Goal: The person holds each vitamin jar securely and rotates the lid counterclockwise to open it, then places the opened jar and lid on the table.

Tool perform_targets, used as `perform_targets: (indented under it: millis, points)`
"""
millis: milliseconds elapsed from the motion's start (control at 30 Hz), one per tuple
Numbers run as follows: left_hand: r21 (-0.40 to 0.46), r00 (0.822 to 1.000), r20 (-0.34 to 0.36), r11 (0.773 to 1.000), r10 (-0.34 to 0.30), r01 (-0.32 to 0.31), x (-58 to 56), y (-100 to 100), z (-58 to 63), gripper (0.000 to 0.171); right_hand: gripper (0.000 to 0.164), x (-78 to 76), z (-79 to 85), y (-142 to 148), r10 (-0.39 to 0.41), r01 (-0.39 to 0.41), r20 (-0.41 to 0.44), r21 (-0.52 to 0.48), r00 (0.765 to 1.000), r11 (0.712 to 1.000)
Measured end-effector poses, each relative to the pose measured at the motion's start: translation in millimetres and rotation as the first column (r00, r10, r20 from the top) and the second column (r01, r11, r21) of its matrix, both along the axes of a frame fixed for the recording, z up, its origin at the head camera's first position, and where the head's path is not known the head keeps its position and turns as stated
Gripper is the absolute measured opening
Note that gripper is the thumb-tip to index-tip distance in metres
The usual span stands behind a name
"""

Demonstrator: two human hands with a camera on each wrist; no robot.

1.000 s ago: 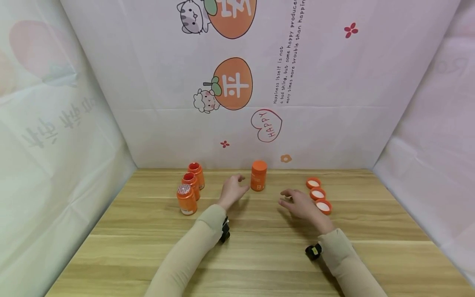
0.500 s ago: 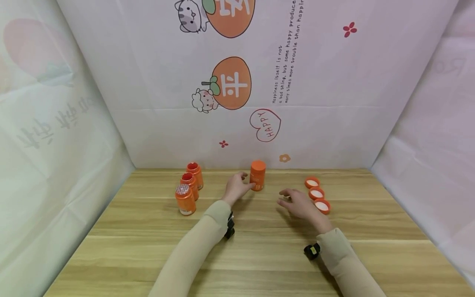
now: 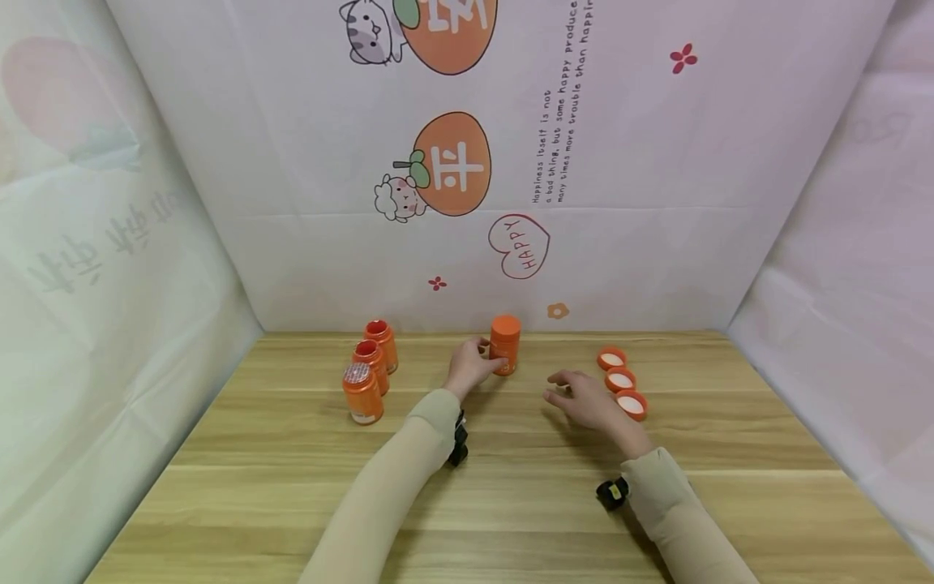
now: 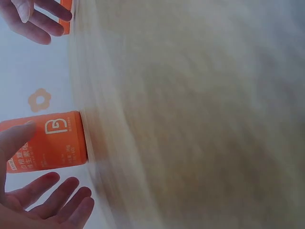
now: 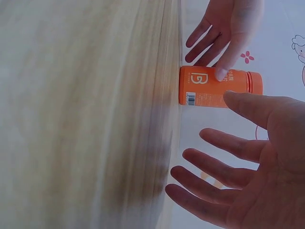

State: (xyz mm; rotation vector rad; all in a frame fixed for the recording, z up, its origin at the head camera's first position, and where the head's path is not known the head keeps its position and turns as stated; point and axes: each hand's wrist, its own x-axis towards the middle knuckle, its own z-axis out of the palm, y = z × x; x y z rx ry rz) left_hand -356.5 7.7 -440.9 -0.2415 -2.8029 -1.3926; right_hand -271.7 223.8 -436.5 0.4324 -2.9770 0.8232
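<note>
A capped orange bottle (image 3: 504, 344) stands upright near the back of the table. My left hand (image 3: 469, 369) is at its left side, thumb across the bottle's front and the other fingers spread beside it. In the left wrist view a gap shows between those fingers and the bottle (image 4: 57, 143); whether the thumb touches it I cannot tell. To the right, my right hand (image 3: 584, 400) hovers over the table with its fingers spread, holding nothing. In the right wrist view it is apart from the bottle's base, though its thumb overlaps the bottle's edge.
Several uncapped orange bottles, among them one with a silvery patterned top (image 3: 362, 395), stand in a row at left. Orange caps with white insides (image 3: 620, 380) lie in a row just right of my right hand. A printed white cloth (image 3: 328, 268) rises behind the table.
My left hand has moved rightward to the bottle, and its thumb now lies across the front. The right hand and the bottles have stayed put; the view has shifted slightly.
</note>
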Motion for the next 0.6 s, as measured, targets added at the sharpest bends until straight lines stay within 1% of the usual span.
perform_targets:
  millis: [133, 233, 367, 433, 600]
  points:
    - [0.031, 1.0, 0.012, 1.0, 0.001, -0.002, -2.2, 1.6, -2.6, 0.053, 0.051, 1.9, 0.8, -0.2, -0.006, 0.006, 0.016, -0.01, 1.0, 1.0]
    - [0.063, 0.999, 0.016, 0.998, -0.028, 0.026, -3.0, 3.0, -3.6, 0.056, 0.051, 2.4, 1.7, -0.1, -0.013, 0.013, 0.025, -0.014, 1.0, 1.0]
    - [0.105, 0.998, 0.01, 0.992, -0.065, 0.064, -2.8, 4.5, -3.8, 0.056, 0.053, 2.0, 1.3, 0.2, -0.007, 0.007, 0.016, -0.007, 1.0, 1.0]
    - [0.103, 0.998, -0.004, 0.993, -0.066, 0.066, -2.4, 4.9, -3.5, 0.055, 0.053, 1.9, 1.1, 0.1, -0.008, 0.008, 0.017, -0.008, 1.0, 1.0]
    - [0.112, 0.999, 0.002, 0.993, -0.046, 0.046, -3.8, 5.3, -4.5, 0.054, 0.051, 1.4, 1.1, -0.4, -0.017, 0.018, 0.03, -0.012, 0.999, 1.0]
